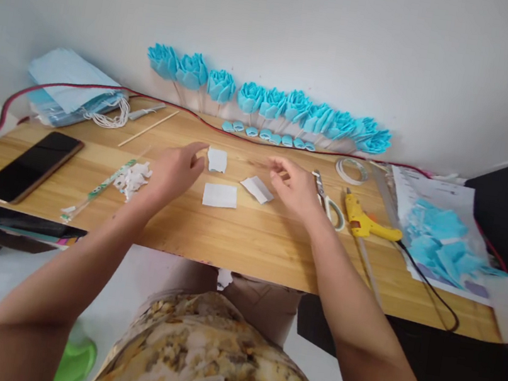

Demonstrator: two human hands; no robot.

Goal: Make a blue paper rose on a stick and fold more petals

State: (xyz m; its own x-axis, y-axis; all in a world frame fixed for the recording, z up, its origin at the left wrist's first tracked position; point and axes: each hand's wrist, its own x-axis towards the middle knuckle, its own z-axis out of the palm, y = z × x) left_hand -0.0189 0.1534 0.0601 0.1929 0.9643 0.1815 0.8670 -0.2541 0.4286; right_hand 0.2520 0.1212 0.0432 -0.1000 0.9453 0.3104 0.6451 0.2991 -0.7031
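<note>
My left hand [179, 170] is over the wooden table with its thumb and index finger apart and nothing visible between them. Its fingertips are beside a small white sheet piece [217, 161]; whether they touch it I cannot tell. My right hand [296, 189] hovers to the right, fingers loosely stretched and slightly blurred, holding nothing that I can see. Just left of it is a tilted, creased white piece [258, 189]. Between the hands, closer to me, a flat white rectangle [220, 195] lies on the tabletop.
Blue flowers on sticks [250, 97] lean along the wall, with small blue rolls [265, 135] before them. Left are a phone [31, 167], face masks [72, 84] and white scraps [132, 179]. Scissors [328, 205], a yellow glue gun [366, 220], tape [351, 171] and blue petals [442, 241] are right.
</note>
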